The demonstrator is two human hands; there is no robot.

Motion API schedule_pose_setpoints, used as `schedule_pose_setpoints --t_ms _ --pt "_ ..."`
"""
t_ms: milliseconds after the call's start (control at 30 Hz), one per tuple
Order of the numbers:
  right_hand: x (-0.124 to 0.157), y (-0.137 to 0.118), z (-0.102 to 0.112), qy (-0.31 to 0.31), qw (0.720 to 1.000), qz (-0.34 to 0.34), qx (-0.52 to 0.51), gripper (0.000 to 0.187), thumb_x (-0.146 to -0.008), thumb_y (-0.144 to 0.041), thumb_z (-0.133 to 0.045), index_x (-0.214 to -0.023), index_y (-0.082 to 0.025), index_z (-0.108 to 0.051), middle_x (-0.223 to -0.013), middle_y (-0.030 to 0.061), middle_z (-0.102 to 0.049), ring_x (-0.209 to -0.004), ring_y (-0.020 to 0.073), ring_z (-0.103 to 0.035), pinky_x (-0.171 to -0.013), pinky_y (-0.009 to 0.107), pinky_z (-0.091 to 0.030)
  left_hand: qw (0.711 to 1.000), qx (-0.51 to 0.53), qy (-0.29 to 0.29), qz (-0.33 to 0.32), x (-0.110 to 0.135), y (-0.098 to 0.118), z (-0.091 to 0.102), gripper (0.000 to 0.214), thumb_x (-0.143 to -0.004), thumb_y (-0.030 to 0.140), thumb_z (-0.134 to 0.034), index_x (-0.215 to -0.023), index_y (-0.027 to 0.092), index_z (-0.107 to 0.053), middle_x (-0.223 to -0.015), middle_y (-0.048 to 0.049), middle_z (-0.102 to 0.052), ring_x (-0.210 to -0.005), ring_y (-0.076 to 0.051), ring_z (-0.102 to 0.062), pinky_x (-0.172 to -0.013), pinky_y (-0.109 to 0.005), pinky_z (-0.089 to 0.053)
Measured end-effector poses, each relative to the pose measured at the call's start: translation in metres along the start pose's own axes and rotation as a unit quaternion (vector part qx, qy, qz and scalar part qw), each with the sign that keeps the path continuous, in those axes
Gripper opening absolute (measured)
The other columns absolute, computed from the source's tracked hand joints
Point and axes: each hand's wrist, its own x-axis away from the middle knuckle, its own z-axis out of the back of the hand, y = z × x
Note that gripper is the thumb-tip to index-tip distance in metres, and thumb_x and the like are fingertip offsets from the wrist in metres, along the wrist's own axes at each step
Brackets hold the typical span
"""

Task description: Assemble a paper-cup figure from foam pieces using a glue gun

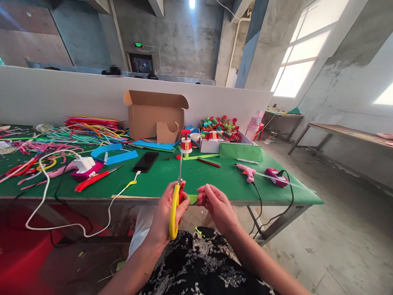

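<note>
My left hand [166, 207] is closed around a pair of scissors [174, 213] with a yellow handle, the blades pointing up and away from me. Beside the handle a red part shows; I cannot tell whether it belongs to the scissors. A short light green strip [193, 199] spans the gap between my hands. Its right end is pinched in the fingers of my right hand [217, 205], while the other end meets my left fingertips. Just beyond the blade tips stands a red and white paper cup figure [186, 144] with a red top.
On the green table [184, 174] lie a phone [145, 162], a red-handled knife [95, 180], a pink glue gun [246, 172] and a green sheet [241, 152]. Behind them stand a cardboard box [144, 119] and a white box [210, 146] of colourful figures. Pipe cleaners [89, 133] heap up at left.
</note>
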Motion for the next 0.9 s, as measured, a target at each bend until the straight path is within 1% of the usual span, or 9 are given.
schedule_pose_setpoints --t_ms 67,167,300,400,467,567,633,733,900 --pt "0.001 0.003 -0.003 0.002 0.998 -0.026 -0.064 0.044 -0.069 -0.057 -0.077 -0.077 -0.015 -0.068 -0.069 0.0015 -0.066 -0.064 0.0111 -0.058 -0.067 0.025 -0.047 0.999 0.017 0.049 -0.015 0.000 0.003 -0.008 0.058 -0.064 0.036 -0.071 -0.115 0.020 -0.048 -0.076 0.0058 -0.056 -0.053 -0.006 -0.050 -0.049 -0.018 -0.042" --pt "0.003 0.008 -0.008 -0.008 0.995 -0.035 -0.089 0.035 -0.061 -0.040 -0.088 -0.075 -0.016 -0.067 -0.068 -0.0006 -0.065 -0.061 0.0095 -0.056 -0.064 0.023 -0.046 0.995 0.038 0.078 -0.040 0.001 0.004 -0.019 0.055 -0.065 0.035 -0.070 -0.113 0.020 -0.047 -0.077 0.0051 -0.057 -0.059 -0.009 -0.056 -0.054 -0.020 -0.047" --pt "0.004 0.010 -0.011 -0.007 0.995 -0.017 -0.096 0.030 -0.059 -0.034 -0.089 -0.070 -0.017 -0.067 -0.063 -0.0017 -0.064 -0.059 0.0106 -0.054 -0.060 0.024 -0.046 0.998 0.025 0.049 -0.038 0.001 -0.003 -0.024 0.052 -0.072 0.037 -0.064 -0.117 0.022 -0.042 -0.073 0.0071 -0.052 -0.048 -0.008 -0.049 -0.043 -0.020 -0.040" --pt "0.001 0.006 -0.006 0.034 0.993 -0.022 -0.114 0.031 -0.055 -0.032 -0.092 -0.066 -0.016 -0.067 -0.061 -0.0026 -0.064 -0.058 0.0086 -0.055 -0.060 0.021 -0.047 0.995 -0.089 0.001 -0.056 -0.001 -0.013 -0.013 0.047 -0.083 0.038 -0.051 -0.125 0.021 -0.037 -0.080 0.0031 -0.058 -0.050 -0.009 -0.053 -0.046 -0.022 -0.044" --pt "-0.002 0.002 0.000 0.072 0.987 -0.031 -0.139 0.033 -0.051 -0.029 -0.093 -0.066 -0.016 -0.068 -0.061 -0.0033 -0.065 -0.057 0.0069 -0.056 -0.059 0.019 -0.047 0.975 -0.202 -0.035 -0.084 0.000 -0.020 0.000 0.047 -0.087 0.034 -0.045 -0.130 0.021 -0.036 -0.092 -0.0024 -0.064 -0.065 -0.013 -0.063 -0.056 -0.025 -0.050" --pt "-0.005 -0.003 0.006 0.098 0.980 -0.040 -0.166 0.033 -0.049 -0.024 -0.094 -0.066 -0.015 -0.067 -0.062 -0.0027 -0.065 -0.056 0.0066 -0.057 -0.057 0.018 -0.048 0.950 -0.287 -0.057 -0.110 0.008 -0.027 0.019 0.050 -0.083 0.027 -0.051 -0.132 0.022 -0.042 -0.108 -0.0076 -0.067 -0.094 -0.021 -0.067 -0.082 -0.035 -0.053" --pt "-0.006 -0.005 0.007 0.094 0.980 -0.043 -0.170 0.032 -0.050 -0.024 -0.094 -0.066 -0.014 -0.067 -0.060 -0.0020 -0.065 -0.055 0.0069 -0.058 -0.057 0.017 -0.050 0.909 -0.385 -0.085 -0.136 0.016 -0.028 0.026 0.049 -0.086 0.025 -0.046 -0.134 0.021 -0.043 -0.118 -0.0116 -0.066 -0.106 -0.025 -0.065 -0.091 -0.039 -0.050" --pt "-0.005 -0.006 0.005 0.084 0.981 -0.046 -0.168 0.032 -0.050 -0.025 -0.094 -0.066 -0.014 -0.068 -0.059 -0.0018 -0.065 -0.054 0.0065 -0.059 -0.057 0.016 -0.051 0.852 -0.489 -0.122 -0.144 0.027 -0.025 0.027 0.050 -0.090 0.024 -0.038 -0.140 0.017 -0.040 -0.125 -0.0161 -0.065 -0.111 -0.028 -0.064 -0.091 -0.040 -0.050" --pt "-0.004 -0.004 0.004 0.061 0.983 -0.042 -0.166 0.029 -0.054 -0.025 -0.093 -0.065 -0.013 -0.068 -0.060 -0.0011 -0.066 -0.055 0.0064 -0.059 -0.058 0.016 -0.051 0.826 -0.533 -0.151 -0.102 0.030 -0.017 0.022 0.050 -0.092 0.021 -0.033 -0.142 0.015 -0.038 -0.124 -0.0177 -0.065 -0.108 -0.028 -0.067 -0.089 -0.040 -0.052"
